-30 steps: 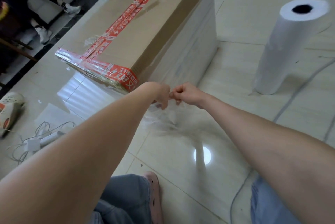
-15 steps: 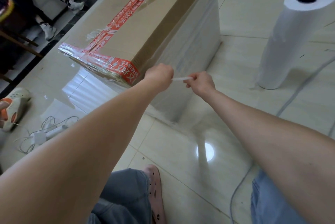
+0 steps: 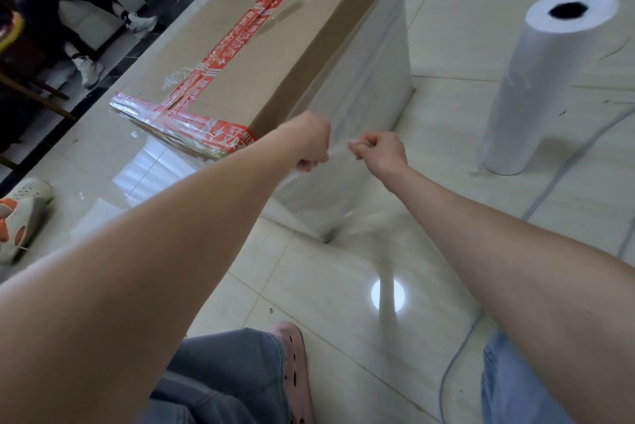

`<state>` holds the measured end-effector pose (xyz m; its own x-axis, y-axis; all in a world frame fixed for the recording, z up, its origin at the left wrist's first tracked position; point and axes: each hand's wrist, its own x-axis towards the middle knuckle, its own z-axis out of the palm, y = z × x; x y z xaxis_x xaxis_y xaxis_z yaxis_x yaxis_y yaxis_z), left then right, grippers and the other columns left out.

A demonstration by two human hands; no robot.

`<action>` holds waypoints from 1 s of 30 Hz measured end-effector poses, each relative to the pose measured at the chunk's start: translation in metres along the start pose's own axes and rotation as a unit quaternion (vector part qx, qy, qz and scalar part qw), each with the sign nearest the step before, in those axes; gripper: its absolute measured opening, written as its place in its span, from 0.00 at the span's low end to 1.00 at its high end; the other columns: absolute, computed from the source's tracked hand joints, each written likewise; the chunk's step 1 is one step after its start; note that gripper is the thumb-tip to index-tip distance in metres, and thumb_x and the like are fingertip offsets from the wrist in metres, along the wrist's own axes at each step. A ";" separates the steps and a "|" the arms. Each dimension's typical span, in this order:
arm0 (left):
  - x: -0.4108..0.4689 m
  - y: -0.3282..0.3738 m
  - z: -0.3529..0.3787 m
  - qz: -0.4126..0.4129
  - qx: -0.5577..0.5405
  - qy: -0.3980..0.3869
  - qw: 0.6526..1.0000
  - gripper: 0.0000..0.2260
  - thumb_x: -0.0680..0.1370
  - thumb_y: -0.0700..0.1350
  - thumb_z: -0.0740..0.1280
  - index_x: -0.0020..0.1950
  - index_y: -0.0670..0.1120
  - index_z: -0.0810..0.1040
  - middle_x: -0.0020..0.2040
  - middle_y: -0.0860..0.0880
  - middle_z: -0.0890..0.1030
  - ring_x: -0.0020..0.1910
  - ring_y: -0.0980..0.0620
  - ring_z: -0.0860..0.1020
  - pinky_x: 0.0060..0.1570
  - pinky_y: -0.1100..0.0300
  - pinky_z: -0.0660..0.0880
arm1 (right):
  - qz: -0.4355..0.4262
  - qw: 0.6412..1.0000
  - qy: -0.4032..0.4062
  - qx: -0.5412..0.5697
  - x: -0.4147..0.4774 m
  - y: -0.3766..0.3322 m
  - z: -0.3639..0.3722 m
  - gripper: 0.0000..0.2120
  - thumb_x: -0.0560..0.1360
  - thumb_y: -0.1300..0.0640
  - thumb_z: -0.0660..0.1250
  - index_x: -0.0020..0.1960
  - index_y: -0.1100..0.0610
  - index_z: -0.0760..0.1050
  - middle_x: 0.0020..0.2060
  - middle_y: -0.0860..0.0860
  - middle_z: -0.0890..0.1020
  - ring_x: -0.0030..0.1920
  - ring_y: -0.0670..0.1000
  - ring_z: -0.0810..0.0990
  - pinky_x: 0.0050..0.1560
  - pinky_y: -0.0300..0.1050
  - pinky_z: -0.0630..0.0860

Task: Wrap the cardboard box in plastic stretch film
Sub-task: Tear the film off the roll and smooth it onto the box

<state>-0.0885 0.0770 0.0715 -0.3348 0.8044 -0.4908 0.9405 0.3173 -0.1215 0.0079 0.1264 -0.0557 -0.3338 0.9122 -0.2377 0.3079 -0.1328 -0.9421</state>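
Cardboard box [image 3: 275, 56] on tiled floor [image 3: 464, 28], centre-left; top bare w/ red tape [image 3: 240, 42], right side covered in stretch film [image 3: 371, 90]. L hand [image 3: 311, 145] & R hand [image 3: 379, 150] at box's near corner, close together w/ small gap, fingers curled, each pinching film strand [image 3: 338, 148] stretched between them. Film roll [image 3: 536, 90] upright on floor, well apart, right of box.
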 end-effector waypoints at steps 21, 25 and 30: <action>0.075 0.013 -0.038 0.060 0.031 0.102 0.992 0.03 0.73 0.40 0.72 0.42 0.41 0.82 0.29 0.48 0.78 0.25 0.53 0.76 0.28 0.64 0.74 | 0.049 0.997 -0.048 -0.042 0.042 0.029 0.001 0.07 0.71 0.53 0.74 0.47 0.54 0.83 0.45 0.52 0.84 0.48 0.51 0.80 0.52 0.45 0.75; 0.084 0.023 -0.046 0.067 0.161 0.118 0.978 0.09 0.74 0.41 0.72 0.53 0.40 0.81 0.47 0.43 0.81 0.46 0.43 0.81 0.40 0.54 0.77 | 0.081 0.992 -0.016 -0.094 0.048 0.028 0.009 0.07 0.73 0.49 0.71 0.49 0.50 0.82 0.52 0.51 0.83 0.53 0.54 0.80 0.54 0.45 0.76; 0.091 0.017 -0.037 0.092 0.424 0.188 0.881 0.10 0.76 0.36 0.63 0.54 0.45 0.80 0.50 0.49 0.80 0.51 0.46 0.78 0.31 0.61 0.63 | 0.106 0.988 0.051 -0.100 0.057 0.023 0.028 0.07 0.73 0.47 0.70 0.48 0.48 0.81 0.52 0.52 0.83 0.54 0.55 0.80 0.54 0.45 0.75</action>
<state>-0.1053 0.1744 0.0565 -0.0168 0.9633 -0.2678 0.6331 -0.1971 -0.7486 -0.0290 0.1650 -0.0978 -0.1544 0.9078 -0.3899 0.5338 -0.2555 -0.8061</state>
